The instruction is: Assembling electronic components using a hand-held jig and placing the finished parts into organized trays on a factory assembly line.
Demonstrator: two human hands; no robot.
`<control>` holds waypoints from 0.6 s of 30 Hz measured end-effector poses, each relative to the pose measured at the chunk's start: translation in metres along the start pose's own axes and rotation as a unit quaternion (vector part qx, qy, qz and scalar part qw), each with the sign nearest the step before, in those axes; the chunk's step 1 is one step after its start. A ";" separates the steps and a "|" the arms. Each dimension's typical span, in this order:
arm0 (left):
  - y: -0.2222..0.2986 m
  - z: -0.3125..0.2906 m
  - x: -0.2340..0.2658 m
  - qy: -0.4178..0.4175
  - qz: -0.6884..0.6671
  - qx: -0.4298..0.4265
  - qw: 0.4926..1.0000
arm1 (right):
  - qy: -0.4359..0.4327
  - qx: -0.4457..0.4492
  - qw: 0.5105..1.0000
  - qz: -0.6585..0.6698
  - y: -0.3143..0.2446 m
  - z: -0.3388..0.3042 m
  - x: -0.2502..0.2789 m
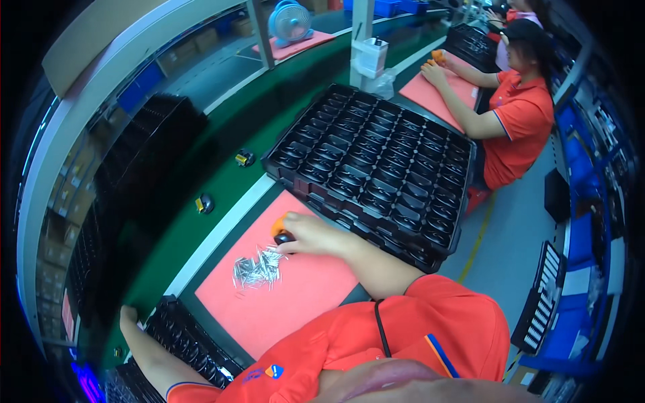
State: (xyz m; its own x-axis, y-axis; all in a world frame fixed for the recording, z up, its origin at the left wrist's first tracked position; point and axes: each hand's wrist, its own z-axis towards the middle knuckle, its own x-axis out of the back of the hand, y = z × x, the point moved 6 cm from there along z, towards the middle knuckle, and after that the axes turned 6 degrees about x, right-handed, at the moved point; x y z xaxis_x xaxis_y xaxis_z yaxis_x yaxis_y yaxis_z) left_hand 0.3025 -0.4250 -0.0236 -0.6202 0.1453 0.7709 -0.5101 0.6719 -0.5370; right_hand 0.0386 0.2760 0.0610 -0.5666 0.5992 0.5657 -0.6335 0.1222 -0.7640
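Observation:
My right hand [306, 235] is closed round a small rounded black-and-orange part [282, 235] over a pink mat [309, 285]. Beside its fingers lies a loose pile of thin silvery pins [259, 269]. My left hand [129, 314] reaches out at the far left, over the edge of the green conveyor belt [161, 248]. Its fingers are too dark and small to make out, and nothing can be seen in them. Two small dark parts with yellow on them, one nearer [205, 203] and one farther [245, 158], rest on the belt.
Stacked black compartment trays [369, 168] stand beyond the mat, to the right. More black trays [188, 336] sit near my left forearm, and a tall dark stack [144, 148] is on the belt. A co-worker [521, 101] in red handles an orange part at another pink mat [437, 94].

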 end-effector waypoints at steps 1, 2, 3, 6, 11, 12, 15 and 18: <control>0.041 0.015 0.022 0.054 -0.310 0.090 0.945 | -0.011 -0.040 0.998 -0.038 0.015 -0.004 0.006; 0.056 0.015 0.033 0.056 -0.311 0.079 0.945 | -0.005 -0.047 0.998 -0.045 0.018 -0.005 0.006; 0.060 0.010 0.042 0.084 -0.314 0.080 0.942 | -0.004 -0.035 0.998 -0.047 0.019 -0.004 0.001; 0.056 0.006 0.067 0.145 -0.333 0.057 0.930 | -0.014 -0.014 0.999 -0.042 0.012 -0.002 -0.004; 0.011 -0.001 0.141 0.299 -0.480 -0.075 0.822 | -0.068 0.043 0.997 -0.020 -0.025 0.008 -0.022; 0.131 0.016 0.190 0.198 -0.783 -0.100 0.582 | -0.066 -0.016 0.996 -0.052 0.001 0.004 -0.014; 0.258 -0.064 0.288 0.091 -0.936 -0.152 0.304 | -0.075 -0.032 0.995 -0.062 0.008 -0.003 -0.011; 0.339 -0.120 0.317 -0.068 -0.957 -0.258 0.118 | -0.087 -0.016 0.995 -0.051 -0.003 0.000 -0.014</control>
State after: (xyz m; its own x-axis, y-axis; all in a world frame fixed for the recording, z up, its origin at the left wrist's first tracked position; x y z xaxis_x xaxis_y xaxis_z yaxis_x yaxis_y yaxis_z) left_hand 0.0048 -0.0640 0.0798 0.3138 -0.6198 -0.7193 0.2877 -0.6599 0.6941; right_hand 0.0486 0.2678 0.0558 -0.5854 0.4363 0.6833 -0.6763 0.2019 -0.7084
